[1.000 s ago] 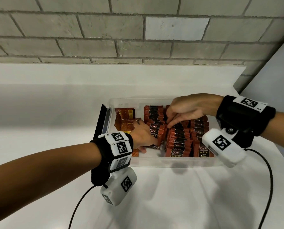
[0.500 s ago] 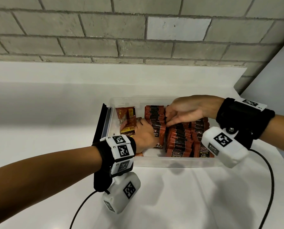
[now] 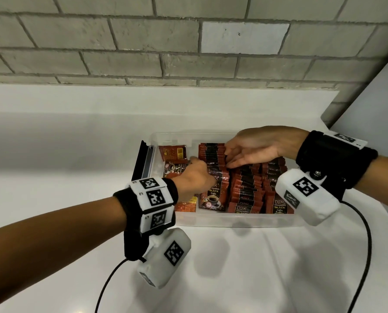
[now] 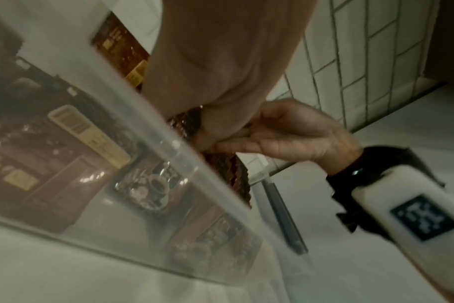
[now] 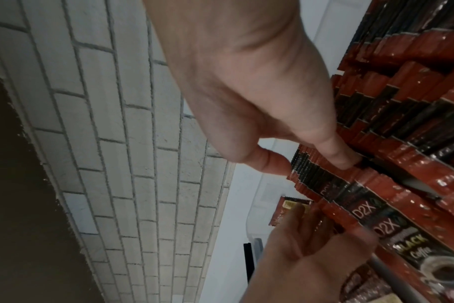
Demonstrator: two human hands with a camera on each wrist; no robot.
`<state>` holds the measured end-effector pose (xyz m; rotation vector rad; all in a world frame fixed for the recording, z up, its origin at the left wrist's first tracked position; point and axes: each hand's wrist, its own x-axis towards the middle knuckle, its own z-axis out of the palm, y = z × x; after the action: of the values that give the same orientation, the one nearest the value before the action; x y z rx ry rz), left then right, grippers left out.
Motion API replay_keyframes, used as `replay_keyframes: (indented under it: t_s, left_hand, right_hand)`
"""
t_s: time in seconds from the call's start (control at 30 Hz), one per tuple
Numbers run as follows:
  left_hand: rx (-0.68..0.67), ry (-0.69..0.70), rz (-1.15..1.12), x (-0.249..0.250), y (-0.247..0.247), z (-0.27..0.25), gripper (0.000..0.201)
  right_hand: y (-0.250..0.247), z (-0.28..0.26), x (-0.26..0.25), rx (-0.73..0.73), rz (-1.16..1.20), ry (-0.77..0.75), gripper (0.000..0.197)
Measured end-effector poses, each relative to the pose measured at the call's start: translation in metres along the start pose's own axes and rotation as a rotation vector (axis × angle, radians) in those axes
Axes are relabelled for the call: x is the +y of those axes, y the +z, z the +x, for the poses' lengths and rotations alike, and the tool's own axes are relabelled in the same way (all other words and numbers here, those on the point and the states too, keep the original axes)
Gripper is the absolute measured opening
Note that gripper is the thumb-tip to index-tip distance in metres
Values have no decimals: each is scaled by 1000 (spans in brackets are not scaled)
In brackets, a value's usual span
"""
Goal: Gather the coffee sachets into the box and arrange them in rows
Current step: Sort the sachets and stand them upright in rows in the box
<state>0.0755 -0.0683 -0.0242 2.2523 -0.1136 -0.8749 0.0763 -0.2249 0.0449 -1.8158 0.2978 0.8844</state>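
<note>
Sachets in rows fill the box; right hand presses extended fingers on them, left hand alongside, its grip unclear.

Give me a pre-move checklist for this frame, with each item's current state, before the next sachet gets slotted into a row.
1. Box on the counter, both hands inside: ok.
2. Right hand fingers steady the left row: ok.
3. Left hand grips a sachet: cannot tell.
4. Loose sachets at the left end not yet rowed: not ok.
5. Right rows packed upright: ok.
</note>
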Motion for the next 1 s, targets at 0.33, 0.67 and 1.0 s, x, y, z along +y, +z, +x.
replay_keyframes:
  t_s: [0.33,0.67,1.0]
  left_hand:
    - [-304,377,944,16,-72,-33,35]
    - [-657,376,1414,24,-53,-25,64]
    - [-576,404,1653,18,-40,-15,47]
  right_hand:
    - [-16,-43,-19,63,191,-196,38]
    - [4,-45,7,115,-96,-73,40]
    - [18,-2,2,95,86,72,41]
